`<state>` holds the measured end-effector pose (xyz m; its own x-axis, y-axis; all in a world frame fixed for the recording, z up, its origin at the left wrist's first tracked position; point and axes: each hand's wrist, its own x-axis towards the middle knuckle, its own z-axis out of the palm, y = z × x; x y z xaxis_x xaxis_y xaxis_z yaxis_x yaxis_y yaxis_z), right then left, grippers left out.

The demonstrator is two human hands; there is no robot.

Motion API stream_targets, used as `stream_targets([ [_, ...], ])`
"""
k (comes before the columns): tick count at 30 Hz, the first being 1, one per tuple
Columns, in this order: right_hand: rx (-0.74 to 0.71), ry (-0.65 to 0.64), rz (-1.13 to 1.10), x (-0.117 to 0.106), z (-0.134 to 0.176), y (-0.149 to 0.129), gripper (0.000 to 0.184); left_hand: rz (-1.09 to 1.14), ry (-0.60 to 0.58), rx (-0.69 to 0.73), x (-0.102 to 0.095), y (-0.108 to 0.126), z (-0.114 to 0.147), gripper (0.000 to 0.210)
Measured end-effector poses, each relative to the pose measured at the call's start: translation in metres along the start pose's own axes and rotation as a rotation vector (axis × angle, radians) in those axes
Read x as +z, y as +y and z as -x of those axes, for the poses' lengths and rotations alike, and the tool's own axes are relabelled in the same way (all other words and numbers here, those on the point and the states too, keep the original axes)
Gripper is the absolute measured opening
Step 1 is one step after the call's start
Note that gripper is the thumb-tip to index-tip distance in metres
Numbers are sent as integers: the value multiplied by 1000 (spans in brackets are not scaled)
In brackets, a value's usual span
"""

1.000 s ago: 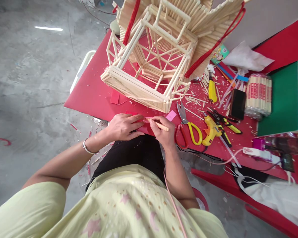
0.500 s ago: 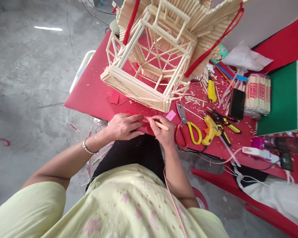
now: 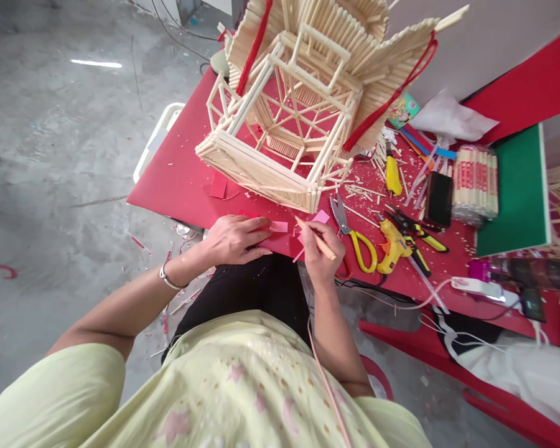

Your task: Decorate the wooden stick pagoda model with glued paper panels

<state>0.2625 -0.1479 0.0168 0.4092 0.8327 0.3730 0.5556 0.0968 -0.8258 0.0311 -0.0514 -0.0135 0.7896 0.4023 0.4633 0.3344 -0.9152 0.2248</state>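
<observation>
My left hand (image 3: 242, 239) lies at the front edge of the red table, fingers stretched out and pressing flat over small red paper pieces. A pink paper strip (image 3: 279, 227) sticks out beyond its fingertips. My right hand (image 3: 324, 252) is closed in a writing grip around a pale wooden pencil (image 3: 324, 246), its tip raised toward the upper left and apart from the strip. Beside that hand are another pink paper piece (image 3: 321, 216) and scissors (image 3: 364, 250) with red and yellow handles. Behind both hands stands a pavilion model (image 3: 266, 177) built of wooden sticks.
To the right lie a yellow glue gun (image 3: 394, 247), pliers (image 3: 424, 235), a yellow cutter (image 3: 392, 174), a black phone (image 3: 438, 199) and bundled sticks (image 3: 475, 180). Red tassels (image 3: 254, 50) hang from the model. A power strip (image 3: 485, 289) and cables lie at the table's right front.
My right hand has moved right with the pencil, away from my left fingertips, uncovering the pink strip. My left hand stays about where it was. The view has shifted slightly.
</observation>
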Motion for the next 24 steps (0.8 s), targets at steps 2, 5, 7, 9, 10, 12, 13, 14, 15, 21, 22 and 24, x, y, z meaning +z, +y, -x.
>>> stream_targets([
  [2, -55, 18, 74, -9, 1, -2, 24, 41, -1, -29, 2, -2, 1, 47],
  [5, -126, -6, 195, -22, 4, -3, 24, 138, 61, -84, 2, -2, 3, 38],
  [7, -160, -41, 287, -27, 7, 0, 26, 203, 181, -131, -3, 4, 4, 27],
  [9, -165, -65, 396, -30, 11, 3, 30, 245, 325, -216, -12, 16, 5, 14],
  [10, -158, -78, 454, -31, 12, 4, 32, 266, 385, -271, -17, 24, 6, 9],
  [12, -151, -112, 562, -31, 11, 7, 37, 347, 443, -408, -25, 41, 9, 7],
  [13, -160, -130, 607, -30, 8, 8, 40, 416, 458, -473, -28, 50, 10, 10],
  [14, -175, -154, 646, -29, 4, 9, 41, 500, 459, -538, -29, 58, 12, 15],
  [15, -192, -182, 681, -27, -2, 11, 42, 599, 451, -608, -29, 66, 14, 20],
  [21, -236, -325, 813, -18, -44, 19, 43, 1316, 365, -1038, -15, 92, 18, 36],
  [22, -238, -337, 821, -18, -46, 19, 44, 1413, 369, -1093, -14, 94, 17, 34],
  [24, -236, -346, 818, -20, -45, 18, 46, 1573, 373, -1173, -14, 96, 16, 24],
])
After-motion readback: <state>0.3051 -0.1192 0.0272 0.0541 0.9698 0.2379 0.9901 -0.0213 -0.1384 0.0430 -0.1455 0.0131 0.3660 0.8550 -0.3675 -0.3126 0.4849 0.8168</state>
